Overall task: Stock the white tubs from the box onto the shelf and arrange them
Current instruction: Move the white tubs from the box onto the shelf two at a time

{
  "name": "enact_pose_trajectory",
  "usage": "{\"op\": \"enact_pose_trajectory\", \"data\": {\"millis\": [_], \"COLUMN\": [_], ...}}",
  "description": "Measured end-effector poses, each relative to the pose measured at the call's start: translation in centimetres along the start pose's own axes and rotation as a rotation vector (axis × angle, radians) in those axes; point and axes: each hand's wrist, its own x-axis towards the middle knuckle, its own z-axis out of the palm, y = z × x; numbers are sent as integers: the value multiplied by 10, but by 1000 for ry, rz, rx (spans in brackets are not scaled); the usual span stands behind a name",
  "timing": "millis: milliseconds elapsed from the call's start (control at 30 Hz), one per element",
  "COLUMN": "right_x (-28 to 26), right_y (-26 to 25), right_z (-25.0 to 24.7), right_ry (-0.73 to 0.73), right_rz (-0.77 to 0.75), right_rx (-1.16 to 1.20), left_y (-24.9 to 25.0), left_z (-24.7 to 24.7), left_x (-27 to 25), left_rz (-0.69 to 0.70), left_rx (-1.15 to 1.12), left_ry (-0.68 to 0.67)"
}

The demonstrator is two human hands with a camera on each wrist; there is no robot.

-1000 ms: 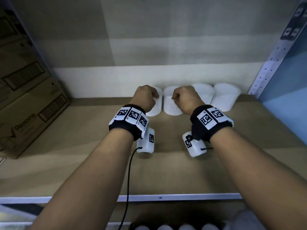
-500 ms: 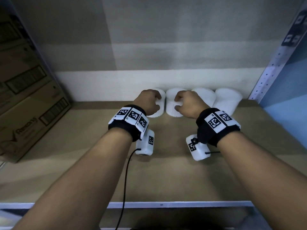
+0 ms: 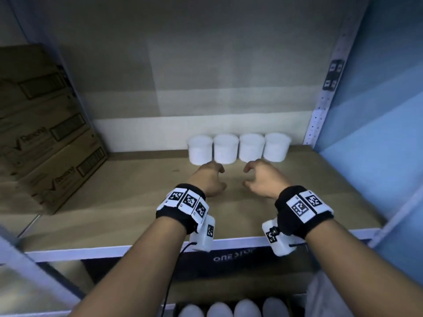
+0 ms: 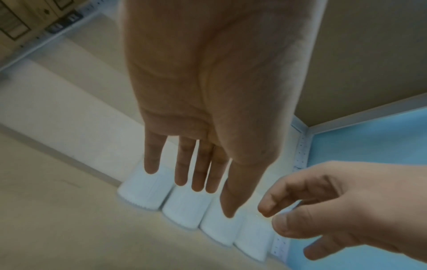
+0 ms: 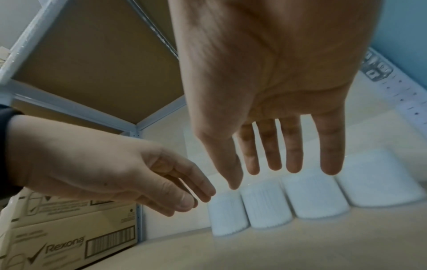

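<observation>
Several white tubs (image 3: pixel 238 149) stand upright in a tight row at the back of the shelf (image 3: pixel 114 202), right of centre. My left hand (image 3: pixel 220 178) and right hand (image 3: pixel 247 177) hover side by side just in front of the row, touching nothing. In the left wrist view the left hand (image 4: pixel 212 190) has straight fingers above the tubs (image 4: pixel 184 210), with the right hand (image 4: pixel 335 206) loosely curled beside it. The right wrist view shows the right hand (image 5: pixel 265 173) spread and empty over the tubs (image 5: pixel 312 197).
Stacked Rexona cardboard boxes (image 3: pixel 45 145) fill the shelf's left end. A perforated metal upright (image 3: pixel 320 110) and a blue wall (image 3: pixel 377 145) bound the right. Below the shelf edge (image 3: pixel 137 248), an open box (image 3: pixel 233 257) holds more white tubs (image 3: pixel 229 310).
Both hands let go of the two left tubs and drew back toward me with fingers opened. The view has pulled back, and the box below has come into sight.
</observation>
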Motion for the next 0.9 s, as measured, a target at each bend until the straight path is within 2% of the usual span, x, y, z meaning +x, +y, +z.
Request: {"op": "enact_pose_trajectory", "data": {"millis": [267,400,600,733,900], "right_x": [-82,-113,-153,-171,-187], "right_y": [25,37,62,83,116], "right_z": [-6,0,20,49,114], "right_ry": [-28,-49,-80,-186,-327], "right_rz": [42,81,127,171,270], "right_rx": [-65,-34,22,40,97], "left_y": [30,45,64,60,42], "left_z": [37,59,101,141,208], "left_x": [-64,-86,-107,-112,-115], "left_rz": [63,54,112,92,79], "left_rx": [9,-16,33,34,48], "left_ry": [-36,-101,-133,-254,-405]}}
